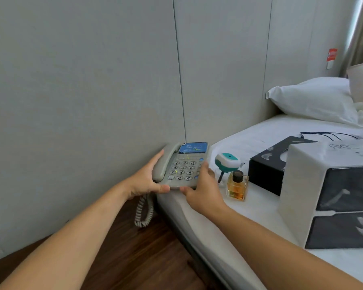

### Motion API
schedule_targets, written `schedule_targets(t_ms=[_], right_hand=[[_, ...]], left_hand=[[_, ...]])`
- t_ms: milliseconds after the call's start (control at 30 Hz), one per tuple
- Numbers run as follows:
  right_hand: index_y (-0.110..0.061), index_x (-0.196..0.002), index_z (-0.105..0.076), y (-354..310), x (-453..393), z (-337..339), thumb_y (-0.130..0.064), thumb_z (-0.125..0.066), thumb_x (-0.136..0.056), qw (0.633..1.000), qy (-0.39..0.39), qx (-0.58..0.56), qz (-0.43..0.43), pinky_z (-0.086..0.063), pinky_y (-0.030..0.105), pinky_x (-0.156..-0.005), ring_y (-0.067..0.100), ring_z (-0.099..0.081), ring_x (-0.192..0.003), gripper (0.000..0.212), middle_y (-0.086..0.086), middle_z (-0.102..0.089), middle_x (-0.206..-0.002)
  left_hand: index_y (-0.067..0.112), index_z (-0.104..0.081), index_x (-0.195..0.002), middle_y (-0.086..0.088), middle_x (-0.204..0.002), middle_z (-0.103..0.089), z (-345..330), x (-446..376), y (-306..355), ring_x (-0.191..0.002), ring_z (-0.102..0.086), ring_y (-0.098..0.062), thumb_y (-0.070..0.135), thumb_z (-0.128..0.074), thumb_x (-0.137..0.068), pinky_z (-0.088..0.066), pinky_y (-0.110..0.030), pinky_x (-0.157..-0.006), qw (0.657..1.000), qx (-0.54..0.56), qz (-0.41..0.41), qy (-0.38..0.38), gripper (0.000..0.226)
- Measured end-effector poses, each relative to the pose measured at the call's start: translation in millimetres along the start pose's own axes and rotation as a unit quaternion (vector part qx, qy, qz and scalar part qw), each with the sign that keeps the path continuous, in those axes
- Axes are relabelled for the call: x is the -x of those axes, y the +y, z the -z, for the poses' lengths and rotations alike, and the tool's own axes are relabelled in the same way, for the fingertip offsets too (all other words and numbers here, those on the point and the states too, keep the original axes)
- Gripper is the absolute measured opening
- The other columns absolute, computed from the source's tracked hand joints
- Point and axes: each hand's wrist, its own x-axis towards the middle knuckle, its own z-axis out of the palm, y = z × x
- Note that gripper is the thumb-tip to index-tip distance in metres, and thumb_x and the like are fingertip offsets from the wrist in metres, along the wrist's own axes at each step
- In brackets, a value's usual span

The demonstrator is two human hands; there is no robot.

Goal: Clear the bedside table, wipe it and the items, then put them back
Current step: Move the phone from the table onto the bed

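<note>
- The step in hand looks like moving the telephone (182, 166) between the dark wooden counter (134, 258) and the bed (260, 206); whether it is leaving or going back I cannot tell.
- To do it well, keep the base level so the handset (164, 162) stays in its cradle, and mind the coiled cord (144, 212), which hangs over the counter and could snag.
- Set it clear of the square amber bottle (237, 186) and the teal-and-white device (227, 162) just beside it on the bed.
- The left hand (146, 181) grips the telephone's handset side, fingers along the handset and thumb under the front edge.
- The right hand (201, 185) grips the opposite side, thumb at the front edge, fingers curled onto the keypad edge.
- The telephone sits at the bed's corner against the wall (82, 91); whether it rests there or is lifted is unclear.
</note>
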Motion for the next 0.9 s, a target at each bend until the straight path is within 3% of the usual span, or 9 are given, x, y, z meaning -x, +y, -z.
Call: schedule_targets(t_ms=[67, 200, 433, 500, 567, 667, 733, 833, 900], right_hand=[[-0.009, -0.156, -0.022, 2.2, -2.4, 4.4, -0.032, -0.081, -0.085, 0.999, 0.012, 0.043, -0.001, -0.043, 0.04, -0.112, 0.028, -0.044, -0.137, 0.095, 0.011, -0.044, -0.145], [-0.014, -0.146, -0.039, 5.2, -1.3, 15.9, -0.042, -0.081, -0.081, 0.994, 0.029, 0.109, 0.007, -0.051, 0.04, -0.1, 0.028, -0.056, -0.124, 0.082, 0.008, -0.057, -0.133], [-0.016, -0.157, -0.03, 6.5, 10.2, 22.2, -0.033, -0.073, -0.091, 0.991, 0.05, 0.119, 0.036, -0.045, 0.041, -0.108, 0.031, -0.052, -0.133, 0.081, 0.009, -0.048, -0.147], [-0.019, -0.154, -0.036, 7.5, 11.5, 24.6, -0.032, -0.074, -0.09, 0.991, 0.064, 0.112, 0.046, -0.045, 0.037, -0.105, 0.028, -0.053, -0.131, 0.076, 0.006, -0.049, -0.145], [-0.019, -0.151, -0.041, 7.6, 12.8, 27.1, -0.03, -0.075, -0.09, 0.989, 0.083, 0.101, 0.069, -0.045, 0.033, -0.103, 0.024, -0.053, -0.132, 0.071, 0.003, -0.05, -0.146], [-0.02, -0.149, -0.046, 4.4, 19.5, 28.5, -0.027, -0.075, -0.091, 0.985, 0.096, 0.089, 0.116, -0.044, 0.03, -0.105, 0.017, -0.05, -0.134, 0.064, -0.002, -0.051, -0.148], [-0.023, -0.145, -0.05, -0.7, 26.7, 27.7, -0.029, -0.074, -0.092, 0.981, 0.085, 0.077, 0.154, -0.042, 0.027, -0.105, 0.014, -0.051, -0.133, 0.059, -0.004, -0.055, -0.144], [-0.024, -0.137, -0.059, -18.5, 42.7, 20.8, -0.033, -0.075, -0.091, 0.973, 0.022, 0.064, 0.222, -0.042, 0.021, -0.101, 0.009, -0.056, -0.123, 0.049, -0.005, -0.064, -0.131], [-0.023, -0.13, -0.065, -35.9, 58.1, 7.2, -0.033, -0.077, -0.089, 0.963, -0.034, 0.044, 0.264, -0.048, 0.026, -0.096, 0.009, -0.062, -0.112, 0.045, -0.005, -0.069, -0.119]], left_hand=[[0.034, -0.01, -0.164, 0.008, -0.159, -0.032, -1.2, -5.7, -1.7, -0.143, -0.04, -0.009, 0.041, -0.094, -0.048, -0.036, -0.019, -0.115, 1.0, -0.004, -0.001, 0.001, 0.144], [0.033, -0.002, -0.165, 0.012, -0.16, -0.027, -6.2, -11.3, -2.3, -0.145, -0.037, -0.007, 0.034, -0.096, -0.052, -0.032, -0.028, -0.121, 1.0, -0.011, 0.003, 0.013, 0.147], [0.026, 0.009, -0.165, 0.01, -0.159, -0.028, -20.9, -22.5, -1.0, -0.144, -0.036, -0.006, 0.013, -0.095, -0.071, -0.035, -0.015, -0.111, 0.999, -0.016, 0.016, 0.037, 0.14], [0.026, 0.011, -0.164, 0.011, -0.159, -0.028, -25.3, -24.3, 0.8, -0.145, -0.034, -0.005, 0.018, -0.097, -0.068, -0.033, -0.013, -0.11, 0.999, -0.013, 0.019, 0.047, 0.145], [0.027, 0.014, -0.163, 0.012, -0.16, -0.028, -28.3, -23.7, 3.6, -0.146, -0.033, -0.005, 0.027, -0.099, -0.065, -0.031, -0.022, -0.117, 0.998, -0.016, 0.026, 0.049, 0.15], [0.033, 0.018, -0.161, 0.008, -0.166, -0.027, -26.7, -12.3, 10.9, -0.15, -0.031, -0.01, 0.062, -0.098, -0.05, -0.029, -0.033, -0.124, 0.996, -0.058, 0.041, 0.054, 0.163], [0.038, 0.015, -0.161, -0.001, -0.17, -0.022, -17.9, 7.1, 18.8, -0.155, -0.024, -0.018, 0.079, -0.091, -0.041, -0.027, -0.044, -0.126, 0.989, -0.117, 0.051, 0.072, 0.165], [0.031, -0.005, -0.165, -0.001, -0.169, -0.025, 5.1, 60.4, 37.8, -0.153, -0.03, -0.019, 0.063, -0.091, -0.063, -0.029, -0.038, -0.124, 0.978, -0.179, 0.051, 0.091, 0.137], [0.03, -0.022, -0.162, -0.001, -0.162, -0.039, 23.9, 109.1, 48.6, -0.146, -0.041, -0.017, 0.056, -0.086, -0.072, -0.035, -0.03, -0.115, 0.972, -0.203, 0.059, 0.1, 0.114]])
